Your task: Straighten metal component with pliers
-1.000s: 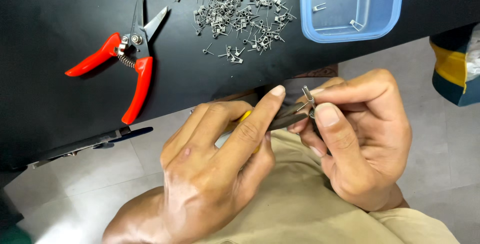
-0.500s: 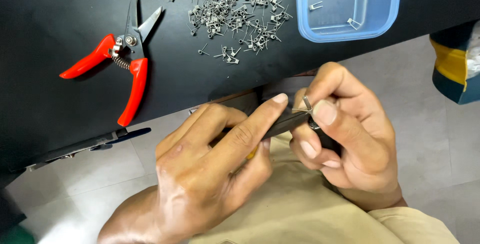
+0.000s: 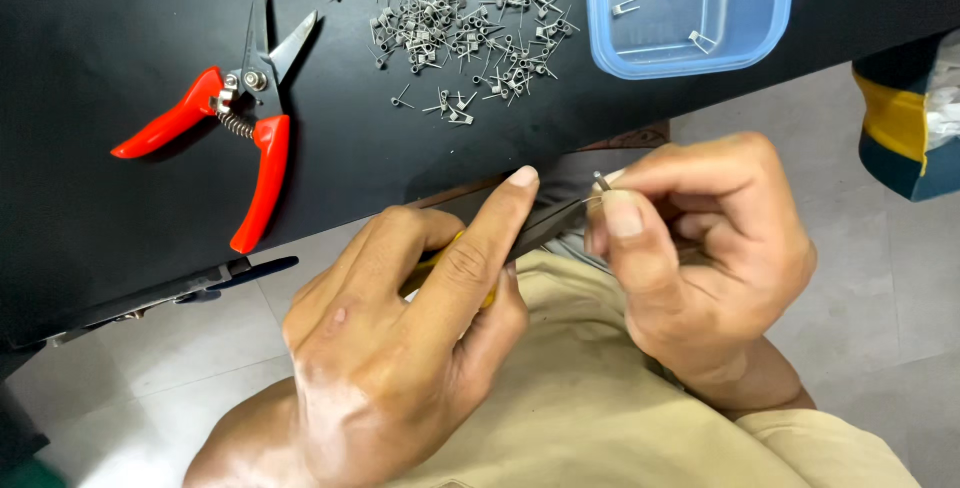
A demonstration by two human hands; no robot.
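My left hand [image 3: 400, 348] grips a pair of pliers [image 3: 545, 230] with yellow handles, index finger laid along the dark jaws. The jaw tips meet a small metal spring [image 3: 600, 184] pinched between thumb and fingers of my right hand [image 3: 700, 248]. Both hands hover over my lap, just below the black table's [image 3: 100, 48] front edge. A pile of several small metal springs [image 3: 465, 8] lies on the table above my hands.
Red-handled snips [image 3: 245, 128] lie open on the table at the left. A blue plastic tray [image 3: 690, 8] with a few springs stands at the top right. Grey floor tiles show below, and a yellow-and-dark object [image 3: 905, 118] stands at the right edge.
My right hand has turned and shifted slightly right, re-gripping the spring at the plier tips. My left hand has stayed on the pliers with little movement.
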